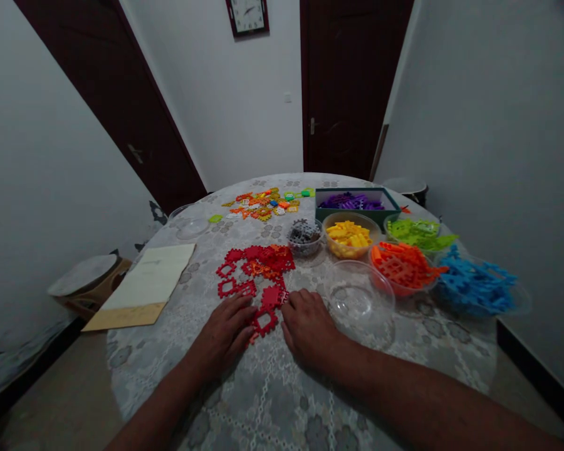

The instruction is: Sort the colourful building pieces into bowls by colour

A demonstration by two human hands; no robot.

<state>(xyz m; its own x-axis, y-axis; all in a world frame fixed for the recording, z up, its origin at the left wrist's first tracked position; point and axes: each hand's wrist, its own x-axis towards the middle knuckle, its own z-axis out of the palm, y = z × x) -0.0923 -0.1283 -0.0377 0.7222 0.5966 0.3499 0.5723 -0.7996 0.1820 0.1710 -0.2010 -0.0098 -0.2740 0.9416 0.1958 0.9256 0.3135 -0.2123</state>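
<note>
A pile of red toothed plastic building pieces [271, 295], some solid squares and some square frames, lies in front of me with a few orange pieces mixed in. My left hand [223, 332] rests palm down at the pile's near left edge, fingers stretched out, its fingertips by a red square frame [264, 321]. On the other side, my right hand [311, 326] lies palm down on the table, fingers loosely bent and thumb apart, fingertips at the pile's right edge. Nothing shows gripped in either hand, though the undersides are hidden.
An empty clear bowl [363, 302] stands right of my right hand. Bowls hold grey [305, 232], yellow [349, 233], orange [404, 266], lime [413, 233] and blue pieces [477, 282]. Purple pieces [352, 201] fill a box. Mixed pieces [263, 203] lie behind; a paper pad [148, 275] lies left.
</note>
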